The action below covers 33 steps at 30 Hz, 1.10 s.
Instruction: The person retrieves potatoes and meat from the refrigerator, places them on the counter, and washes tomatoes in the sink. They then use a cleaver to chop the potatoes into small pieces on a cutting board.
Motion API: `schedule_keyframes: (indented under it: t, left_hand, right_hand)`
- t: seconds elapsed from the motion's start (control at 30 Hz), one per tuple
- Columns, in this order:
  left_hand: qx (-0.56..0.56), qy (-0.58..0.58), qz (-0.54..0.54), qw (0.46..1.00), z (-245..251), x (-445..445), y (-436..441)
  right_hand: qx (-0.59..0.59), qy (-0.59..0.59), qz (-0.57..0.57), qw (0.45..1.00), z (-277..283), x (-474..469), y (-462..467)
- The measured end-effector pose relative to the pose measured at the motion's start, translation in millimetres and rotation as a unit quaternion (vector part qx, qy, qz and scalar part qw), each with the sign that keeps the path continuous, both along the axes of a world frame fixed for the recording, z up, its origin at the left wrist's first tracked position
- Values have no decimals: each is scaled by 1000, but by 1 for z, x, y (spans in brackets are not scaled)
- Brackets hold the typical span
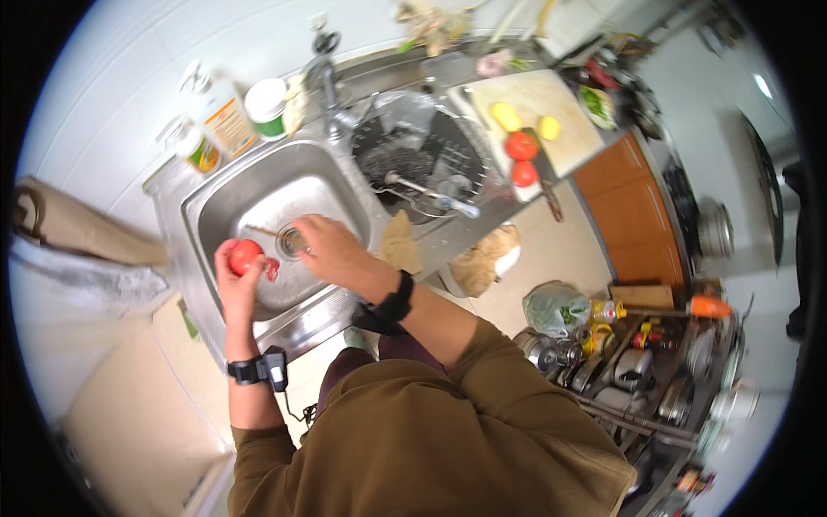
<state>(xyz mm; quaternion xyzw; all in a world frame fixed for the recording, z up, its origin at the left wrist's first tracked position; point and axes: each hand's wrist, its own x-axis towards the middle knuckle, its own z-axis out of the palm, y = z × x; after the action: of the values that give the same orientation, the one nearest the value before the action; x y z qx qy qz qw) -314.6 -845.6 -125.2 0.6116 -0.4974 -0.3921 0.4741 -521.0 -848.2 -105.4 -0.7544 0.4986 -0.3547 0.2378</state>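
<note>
Over the steel sink basin (213,213), my left hand (236,284) grips a red tomato (246,257) between thumb and fingers. A strip or piece of red peel (272,269) shows just beside the tomato, close to my thumb. My right hand (329,249) is to the right of the tomato, apart from it, above the drain (289,243), with its fingers bent. A thin brown stick-like thing (263,231) reaches from near the right fingers toward the left; whether that hand holds it is unclear. My palm hides part of the drain.
The second basin holds a dark rack (394,155) and a white-handled tool (439,197). On the cutting board (568,94) are peeled yellow pieces (506,117), two tomatoes (521,147) and a knife (549,187). Pump bottles (229,123) and a tub (266,106) line the wall.
</note>
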Motion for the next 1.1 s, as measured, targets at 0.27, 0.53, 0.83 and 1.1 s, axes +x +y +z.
schedule_keyframes:
  t: [0.27, 0.53, 0.83, 1.1]
  left_hand:
    - [-30, 269, -169, 948, 54, 28, -4]
    - [-38, -320, -115, 940, -46, 42, -5]
    - [31, -43, -98, 994, -32, -8, 5]
    - [42, -121, -34, 991, -34, -58, 7]
  right_hand:
    - [93, -372, 157, 910, 45, 38, 0]
    - [130, 253, 59, 957, -39, -9, 29]
    - [-3, 157, -43, 987, -32, -79, 60]
    - [-80, 132, -252, 955, -25, -213, 44]
